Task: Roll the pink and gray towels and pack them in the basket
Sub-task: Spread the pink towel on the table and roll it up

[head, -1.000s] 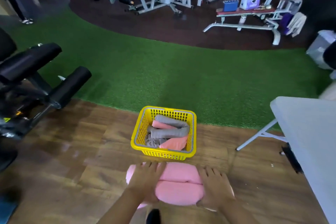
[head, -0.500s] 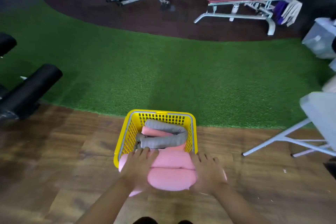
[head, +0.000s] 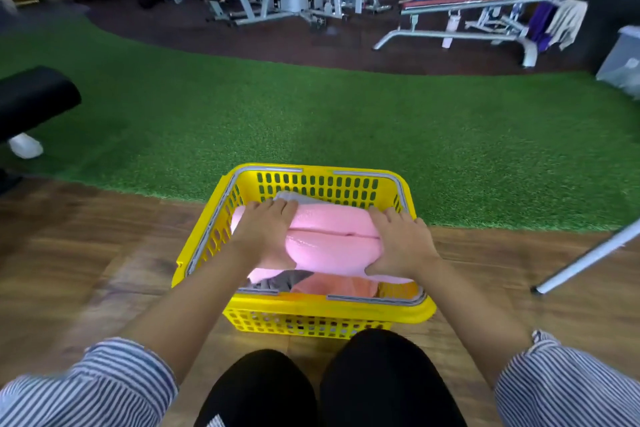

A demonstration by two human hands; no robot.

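A wide band of green artificial turf (head: 346, 121) runs across the far half of the scene, with brown wood-plank flooring (head: 86, 253) nearer. On the planks, close to the turf edge, stands the yellow perforated plastic basket (head: 311, 317), which a second ago lay farther off and now sits just beyond the person's black-clad knees (head: 325, 388). The large rolled pink towel (head: 329, 239), earlier on the floor on the near side of the basket, is now inside it, resting across the top of the smaller rolls. The left hand (head: 265, 234) grips the roll's left end and the right hand (head: 401, 246) grips its right end, fingers curled over the top. Below the roll's near edge, a gray towel (head: 285, 281) and a salmon-pink towel (head: 339, 286) show; another gray edge peeks out at the far left.
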